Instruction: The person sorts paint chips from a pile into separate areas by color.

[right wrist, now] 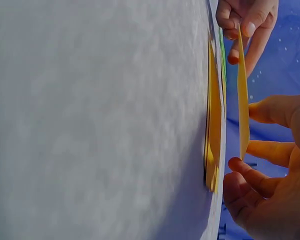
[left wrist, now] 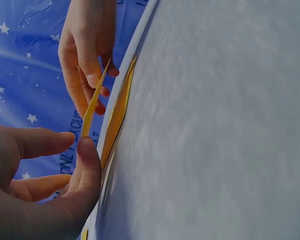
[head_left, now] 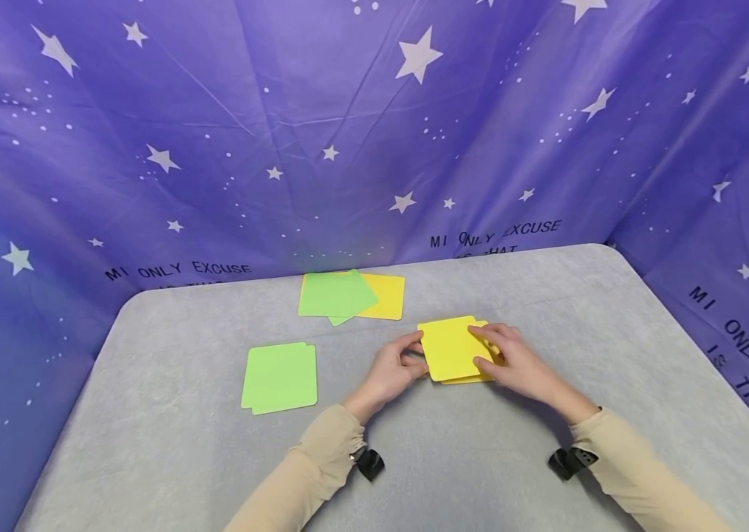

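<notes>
A square yellow card (head_left: 449, 351) is held between both hands, a little above the table. At its left edge the left hand (head_left: 393, 373) pinches it between thumb and fingers. The right hand (head_left: 517, 360) holds the right side, fingertips on the upper face and others below the edge. Beneath it, a small stack of yellow cards (head_left: 466, 380) lies on the table, mostly hidden in the head view. Both wrist views show the gap between the raised card (right wrist: 243, 92) and that stack (left wrist: 120, 115).
Green cards (head_left: 280, 377) lie stacked slightly askew at the left. Near the back edge, more green cards (head_left: 334, 295) overlap a yellow card (head_left: 388, 295). The grey table (head_left: 182, 458) is backed by a purple star-patterned curtain (head_left: 321, 89).
</notes>
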Action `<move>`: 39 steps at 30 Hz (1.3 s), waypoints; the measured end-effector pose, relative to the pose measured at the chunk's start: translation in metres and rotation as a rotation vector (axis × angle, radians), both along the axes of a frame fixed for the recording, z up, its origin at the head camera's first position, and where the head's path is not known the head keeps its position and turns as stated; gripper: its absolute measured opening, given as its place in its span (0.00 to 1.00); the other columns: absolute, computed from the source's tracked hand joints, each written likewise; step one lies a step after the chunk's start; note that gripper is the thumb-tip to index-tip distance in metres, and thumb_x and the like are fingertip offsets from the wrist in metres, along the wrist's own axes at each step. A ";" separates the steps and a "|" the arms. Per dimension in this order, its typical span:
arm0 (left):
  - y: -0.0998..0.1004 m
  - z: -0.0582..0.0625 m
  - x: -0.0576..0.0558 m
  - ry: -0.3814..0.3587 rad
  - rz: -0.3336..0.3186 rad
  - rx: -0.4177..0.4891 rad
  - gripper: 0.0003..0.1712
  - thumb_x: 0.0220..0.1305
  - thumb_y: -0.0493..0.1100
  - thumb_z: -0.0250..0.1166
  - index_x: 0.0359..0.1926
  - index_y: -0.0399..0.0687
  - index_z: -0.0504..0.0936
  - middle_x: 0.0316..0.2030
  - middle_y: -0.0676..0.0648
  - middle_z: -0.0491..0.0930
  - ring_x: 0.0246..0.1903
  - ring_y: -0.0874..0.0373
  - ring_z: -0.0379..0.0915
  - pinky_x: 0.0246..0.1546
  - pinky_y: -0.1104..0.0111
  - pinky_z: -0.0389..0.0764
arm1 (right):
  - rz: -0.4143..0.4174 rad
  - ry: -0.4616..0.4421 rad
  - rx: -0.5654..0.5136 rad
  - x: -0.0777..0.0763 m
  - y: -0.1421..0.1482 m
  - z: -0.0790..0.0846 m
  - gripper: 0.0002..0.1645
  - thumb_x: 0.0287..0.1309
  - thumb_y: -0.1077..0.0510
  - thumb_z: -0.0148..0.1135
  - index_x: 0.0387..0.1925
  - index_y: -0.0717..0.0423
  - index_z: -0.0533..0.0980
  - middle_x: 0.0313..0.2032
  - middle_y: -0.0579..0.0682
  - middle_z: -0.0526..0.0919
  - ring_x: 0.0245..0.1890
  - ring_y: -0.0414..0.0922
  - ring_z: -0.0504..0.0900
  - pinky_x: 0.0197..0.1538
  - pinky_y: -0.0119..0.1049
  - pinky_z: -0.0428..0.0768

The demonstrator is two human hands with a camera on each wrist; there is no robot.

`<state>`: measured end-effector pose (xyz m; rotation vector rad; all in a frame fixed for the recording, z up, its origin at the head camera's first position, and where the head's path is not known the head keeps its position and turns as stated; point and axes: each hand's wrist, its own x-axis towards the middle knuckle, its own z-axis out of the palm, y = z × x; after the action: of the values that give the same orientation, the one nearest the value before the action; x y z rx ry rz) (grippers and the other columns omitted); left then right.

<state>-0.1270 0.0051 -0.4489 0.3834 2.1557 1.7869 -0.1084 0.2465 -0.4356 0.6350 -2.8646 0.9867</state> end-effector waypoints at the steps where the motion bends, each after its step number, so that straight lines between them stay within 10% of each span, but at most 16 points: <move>1: 0.004 0.000 0.000 -0.008 -0.005 -0.003 0.34 0.56 0.25 0.64 0.65 0.30 0.67 0.46 0.39 0.76 0.38 0.47 0.81 0.36 0.68 0.80 | -0.009 -0.001 0.010 0.000 0.003 0.000 0.30 0.58 0.61 0.65 0.60 0.68 0.71 0.53 0.64 0.74 0.52 0.60 0.70 0.49 0.55 0.72; 10: 0.021 -0.004 -0.001 0.003 -0.015 -0.043 0.33 0.55 0.27 0.65 0.64 0.32 0.70 0.46 0.42 0.77 0.36 0.53 0.81 0.34 0.72 0.79 | -0.054 -0.032 0.061 0.003 0.021 0.000 0.29 0.55 0.62 0.67 0.58 0.69 0.72 0.53 0.66 0.74 0.53 0.62 0.69 0.51 0.57 0.70; 22: -0.009 -0.004 0.000 0.037 0.047 -0.029 0.23 0.57 0.27 0.62 0.56 0.34 0.76 0.48 0.39 0.77 0.31 0.56 0.81 0.32 0.72 0.78 | -0.055 -0.047 0.050 0.004 0.022 0.002 0.29 0.55 0.62 0.67 0.58 0.68 0.73 0.54 0.65 0.72 0.54 0.61 0.68 0.52 0.58 0.69; 31: -0.025 0.009 0.003 0.028 0.087 0.059 0.21 0.55 0.22 0.58 0.52 0.24 0.74 0.47 0.29 0.75 0.34 0.36 0.80 0.37 0.58 0.82 | -0.080 -0.042 0.040 -0.001 0.012 0.000 0.28 0.55 0.62 0.67 0.57 0.66 0.74 0.54 0.67 0.71 0.55 0.63 0.66 0.53 0.61 0.67; 39: -0.045 -0.004 -0.013 0.107 0.134 -0.030 0.20 0.55 0.24 0.59 0.51 0.29 0.76 0.47 0.34 0.77 0.31 0.46 0.81 0.30 0.72 0.78 | -0.096 -0.033 0.001 -0.010 -0.005 0.005 0.27 0.56 0.61 0.67 0.57 0.63 0.74 0.55 0.66 0.72 0.54 0.62 0.67 0.50 0.57 0.70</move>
<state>-0.1398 -0.0395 -0.4531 0.3419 2.3289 1.8411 -0.1188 0.2411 -0.4302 0.4801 -2.8931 0.9918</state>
